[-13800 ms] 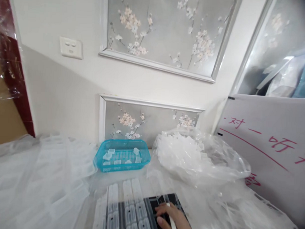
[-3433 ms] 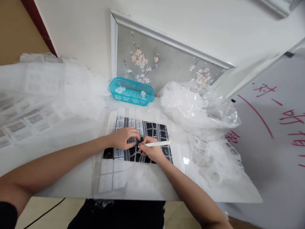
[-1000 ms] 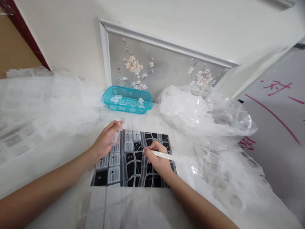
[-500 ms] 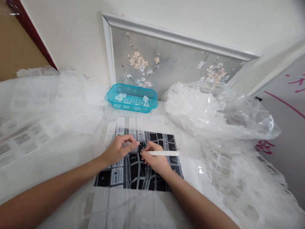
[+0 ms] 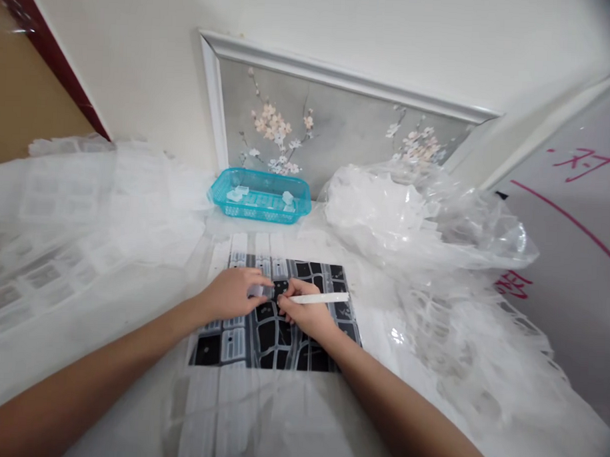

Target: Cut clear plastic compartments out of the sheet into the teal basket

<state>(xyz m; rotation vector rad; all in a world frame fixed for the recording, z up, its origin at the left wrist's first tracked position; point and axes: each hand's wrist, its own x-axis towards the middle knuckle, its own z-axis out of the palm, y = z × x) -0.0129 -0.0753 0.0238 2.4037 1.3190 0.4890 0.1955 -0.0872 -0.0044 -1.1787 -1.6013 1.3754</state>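
Observation:
My right hand [image 5: 309,308] is closed round a slim white pen-shaped tool [image 5: 327,298]. Its back end sticks out to the right and its tip is hidden by my fingers. Below both hands lies a black board [image 5: 208,350], overlaid with translucent plastic webbing and ribbed clear plastic strips [image 5: 233,346]. To the left of the tool, my left hand [image 5: 235,294] hovers over or touches the strips with its thumb and fingers apart. Something pale and clear shows between them; I cannot tell whether it is a loose piece or the sheet beneath.
A blue plastic basket [image 5: 259,213] with several small clear pieces stands behind the board. Translucent plastic sheets [image 5: 61,193] heap up on the left. A clear bag [image 5: 386,205] and plastic webbing [image 5: 471,354] lie on the right. A framed flower picture [image 5: 349,123] leans at the back.
My left hand's fingers have spread from a more curled pose. The white tool now tilts up slightly at its right end. The whole view has shifted a little.

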